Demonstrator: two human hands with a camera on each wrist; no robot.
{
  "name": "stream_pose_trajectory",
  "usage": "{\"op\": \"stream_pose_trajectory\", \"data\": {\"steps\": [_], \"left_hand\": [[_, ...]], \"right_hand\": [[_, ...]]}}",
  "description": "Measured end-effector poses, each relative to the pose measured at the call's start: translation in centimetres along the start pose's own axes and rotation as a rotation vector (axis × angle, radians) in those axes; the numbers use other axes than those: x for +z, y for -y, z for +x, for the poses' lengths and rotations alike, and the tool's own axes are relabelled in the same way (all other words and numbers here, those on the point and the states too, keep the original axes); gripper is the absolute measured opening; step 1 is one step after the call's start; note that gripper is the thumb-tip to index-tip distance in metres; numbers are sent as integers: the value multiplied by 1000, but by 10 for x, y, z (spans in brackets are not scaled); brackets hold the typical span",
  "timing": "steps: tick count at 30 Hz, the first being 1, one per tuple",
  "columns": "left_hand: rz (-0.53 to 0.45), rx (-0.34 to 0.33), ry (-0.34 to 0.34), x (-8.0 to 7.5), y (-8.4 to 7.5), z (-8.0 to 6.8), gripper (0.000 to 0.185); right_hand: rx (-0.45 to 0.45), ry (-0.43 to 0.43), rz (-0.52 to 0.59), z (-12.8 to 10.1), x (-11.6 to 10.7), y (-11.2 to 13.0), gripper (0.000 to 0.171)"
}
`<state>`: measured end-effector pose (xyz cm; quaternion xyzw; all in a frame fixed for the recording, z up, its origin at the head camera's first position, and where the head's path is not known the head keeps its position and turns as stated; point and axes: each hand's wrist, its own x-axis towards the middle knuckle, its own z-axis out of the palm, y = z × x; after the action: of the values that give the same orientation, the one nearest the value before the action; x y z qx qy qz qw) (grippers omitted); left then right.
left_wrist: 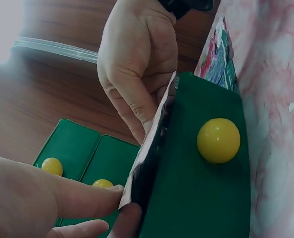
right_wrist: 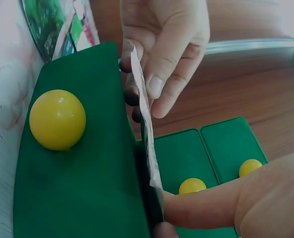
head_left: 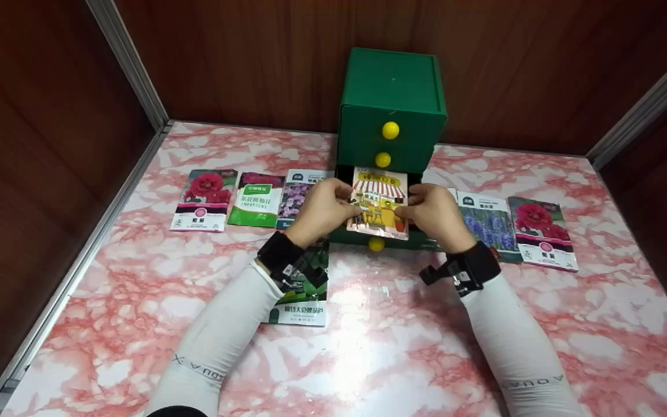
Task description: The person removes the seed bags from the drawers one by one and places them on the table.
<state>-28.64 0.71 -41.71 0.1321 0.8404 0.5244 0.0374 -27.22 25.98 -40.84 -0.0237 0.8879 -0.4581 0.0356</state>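
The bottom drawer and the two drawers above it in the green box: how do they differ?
The bottom drawer is pulled out; the upper drawers are pushed in. Both hands, left hand and right hand, hold a packet over the bottom drawer; nothing touches the upper drawers. All are green with yellow ball knobs.

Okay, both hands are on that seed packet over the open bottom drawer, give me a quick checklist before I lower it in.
1. Both hands grip the packet: ok. The left hand and right hand pinch the side edges of the seed packet.
2. Bottom drawer pulled out: ok, its front panel with a yellow knob stands forward of the green cabinet.
3. Packet lined up with the drawer: ok, it stands just behind the front panel in both wrist views.
4. Room inside the drawer: cannot tell, the packet hides the inside.
5. Upper two drawers closed: ok.
6. Other packets on the table clear of the drawer: cannot tell, hands hide the nearest ones.
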Motion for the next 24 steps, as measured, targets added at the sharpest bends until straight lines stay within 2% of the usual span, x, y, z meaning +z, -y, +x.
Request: {"op": "stream_pose_trajectory", "data": {"steps": [4, 9, 13, 15, 18, 24], "left_hand": [[-36, -2, 16, -3, 1, -5, 45], [-120, -24, 64, -8, 3, -18, 59], [-148, -33, 107, -13, 5, -36, 75], [-128, -21, 122, -16, 8, -46, 78], [-106, -12, 148, -21, 12, -60, 77], [-117, -34, 199, -28, 18, -90, 73]], "right_hand": [[-11, 13, -17, -6, -1, 2, 60], [-20, 65, 12, -20, -3, 6, 67], [-39, 96, 56, -34, -1, 6, 71], [-56, 98, 64, -40, 4, 5, 71], [-72, 105, 86, -48, 12, 2, 70], [-34, 179, 224, -67, 26, -6, 64]]}}
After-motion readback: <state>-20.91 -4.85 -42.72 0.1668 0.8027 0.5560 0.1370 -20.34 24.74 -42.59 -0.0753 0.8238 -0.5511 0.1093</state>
